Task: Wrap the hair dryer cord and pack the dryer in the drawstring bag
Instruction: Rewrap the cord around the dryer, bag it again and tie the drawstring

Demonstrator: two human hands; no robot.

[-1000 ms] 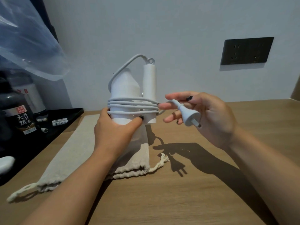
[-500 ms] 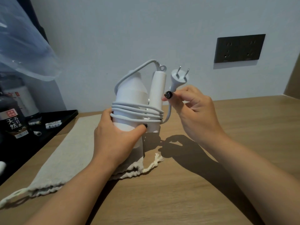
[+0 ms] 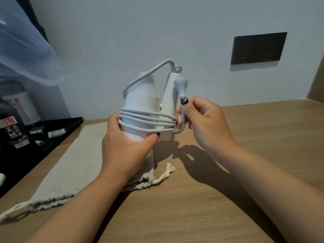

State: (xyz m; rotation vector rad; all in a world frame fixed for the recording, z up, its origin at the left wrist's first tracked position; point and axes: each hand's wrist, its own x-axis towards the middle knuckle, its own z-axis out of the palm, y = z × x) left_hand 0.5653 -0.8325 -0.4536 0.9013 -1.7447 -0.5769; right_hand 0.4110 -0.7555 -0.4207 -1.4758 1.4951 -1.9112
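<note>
A white hair dryer [image 3: 140, 100] stands upright over the wooden table, its folded handle [image 3: 169, 102] alongside the body. The grey cord [image 3: 145, 118] circles body and handle in several turns. My left hand [image 3: 126, 146] grips the dryer's lower body from the left. My right hand [image 3: 203, 123] pinches the cord just below the plug [image 3: 180, 85], which points up beside the handle. A beige drawstring bag [image 3: 70, 163] lies flat on the table under and left of the dryer, its rope end [image 3: 166, 172] trailing right.
A black tray [image 3: 57, 135] at the left holds bottles [image 3: 14, 130] and small sachets. A clear plastic bag [image 3: 21, 50] hangs at the upper left. A dark wall socket panel [image 3: 257, 48] sits on the white wall at the right. Wooden table [image 3: 228, 199] extends right and forward.
My right hand brought the plug from the right, turned it upward, and now holds it close against the folded handle. The left hand kept its grip on the dryer.
</note>
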